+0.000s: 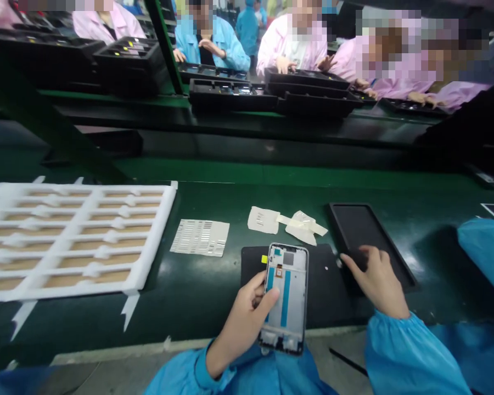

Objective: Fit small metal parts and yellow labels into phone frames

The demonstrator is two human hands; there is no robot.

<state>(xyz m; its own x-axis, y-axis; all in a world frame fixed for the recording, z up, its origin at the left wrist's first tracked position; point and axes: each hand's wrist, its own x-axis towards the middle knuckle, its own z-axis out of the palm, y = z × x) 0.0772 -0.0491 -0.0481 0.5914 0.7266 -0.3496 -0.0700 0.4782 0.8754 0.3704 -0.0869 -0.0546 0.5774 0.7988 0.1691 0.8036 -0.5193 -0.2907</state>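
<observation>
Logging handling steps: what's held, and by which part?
Left hand holds a phone frame by its long edge, midway along; whether the right hand holds anything can't be told.

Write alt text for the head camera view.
A left hand holds a silver smartphone frame with blue strips above a dark green workbench; the right hand sits over a black rectangular tray. A white foam tray lies left.

A green workbench [214, 307] holds a foam tray [90, 236], sheet [200, 237] and black mat [325, 296].
</observation>
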